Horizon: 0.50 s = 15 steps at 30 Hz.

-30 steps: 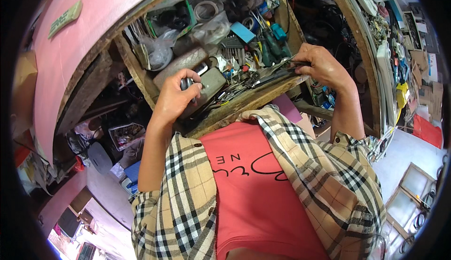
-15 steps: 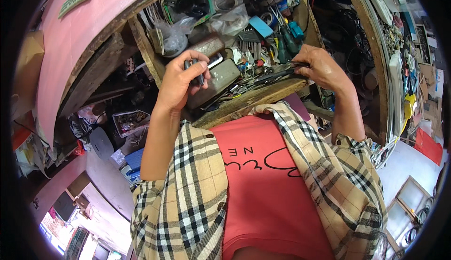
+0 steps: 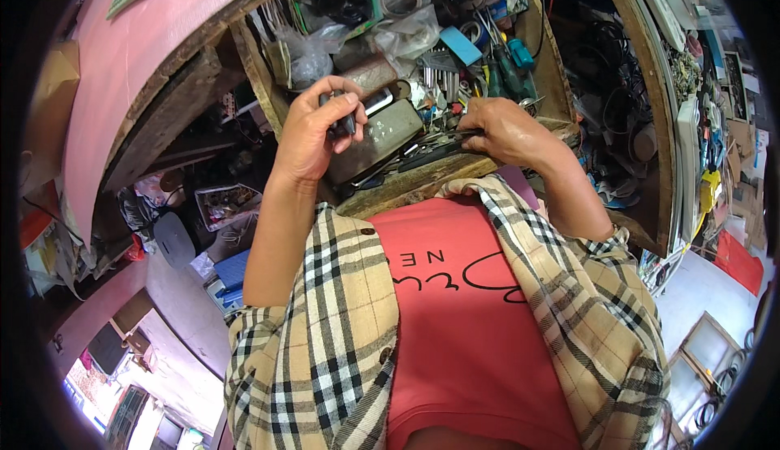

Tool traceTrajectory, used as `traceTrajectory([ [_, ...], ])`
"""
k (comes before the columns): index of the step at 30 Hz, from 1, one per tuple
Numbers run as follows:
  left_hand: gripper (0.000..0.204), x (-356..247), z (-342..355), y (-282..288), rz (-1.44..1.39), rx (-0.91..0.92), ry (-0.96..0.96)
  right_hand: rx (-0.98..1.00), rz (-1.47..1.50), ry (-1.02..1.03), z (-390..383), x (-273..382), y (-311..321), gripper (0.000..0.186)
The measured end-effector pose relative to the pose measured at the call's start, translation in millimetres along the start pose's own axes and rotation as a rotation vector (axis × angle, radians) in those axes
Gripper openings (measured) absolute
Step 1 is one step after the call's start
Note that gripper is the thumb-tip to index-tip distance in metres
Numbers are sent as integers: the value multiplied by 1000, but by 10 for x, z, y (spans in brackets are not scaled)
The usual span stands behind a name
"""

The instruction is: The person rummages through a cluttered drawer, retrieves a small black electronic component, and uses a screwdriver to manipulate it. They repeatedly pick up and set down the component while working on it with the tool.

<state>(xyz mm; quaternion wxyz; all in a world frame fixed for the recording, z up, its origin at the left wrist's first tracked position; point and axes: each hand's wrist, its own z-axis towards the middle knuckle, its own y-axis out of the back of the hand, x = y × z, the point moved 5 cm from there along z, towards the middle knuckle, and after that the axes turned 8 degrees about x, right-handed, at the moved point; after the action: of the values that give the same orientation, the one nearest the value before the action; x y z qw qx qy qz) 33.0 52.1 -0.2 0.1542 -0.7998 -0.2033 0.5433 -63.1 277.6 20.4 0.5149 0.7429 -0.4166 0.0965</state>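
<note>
My left hand (image 3: 307,141) is raised over the left front of an open wooden drawer (image 3: 398,190), its fingers closed round a small black object (image 3: 344,125) whose kind I cannot make out. At the drawer's front right, my right hand (image 3: 513,133) reaches in with thumb and fingers pinched together among slim tools. What sits between those fingertips is hidden. A long dark tool (image 3: 426,156) lies along the front board, just left of the right fingertips. Between the hands rests a worn grey-green case (image 3: 380,137). Beyond the right hand are screwdrivers with dark green handles (image 3: 510,76).
The drawer also holds a brown case (image 3: 370,74), a light blue box (image 3: 461,45), a tape roll (image 3: 400,0) and plastic bags (image 3: 406,35). A pink tabletop (image 3: 195,11) overhangs at the left. Cables and clutter (image 3: 621,100) fill the space right of the drawer.
My right hand has moved left along the drawer's front, from the right corner toward the middle. My left hand still grips the small black object, nearly in place.
</note>
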Motion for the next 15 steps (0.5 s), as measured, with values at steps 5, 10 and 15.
traceTrajectory([
  [5,21,-7,38,-35,61,41,-17,38,-25,-35,2,67,-43,21],
  [10,20,-26,-4,-130,66,4,-69,7,68,-81,-6,-223,-28,25],
  [15,19,65,114,-102,48,9,-23,-24,154,-103,-239,-181,176,25],
])
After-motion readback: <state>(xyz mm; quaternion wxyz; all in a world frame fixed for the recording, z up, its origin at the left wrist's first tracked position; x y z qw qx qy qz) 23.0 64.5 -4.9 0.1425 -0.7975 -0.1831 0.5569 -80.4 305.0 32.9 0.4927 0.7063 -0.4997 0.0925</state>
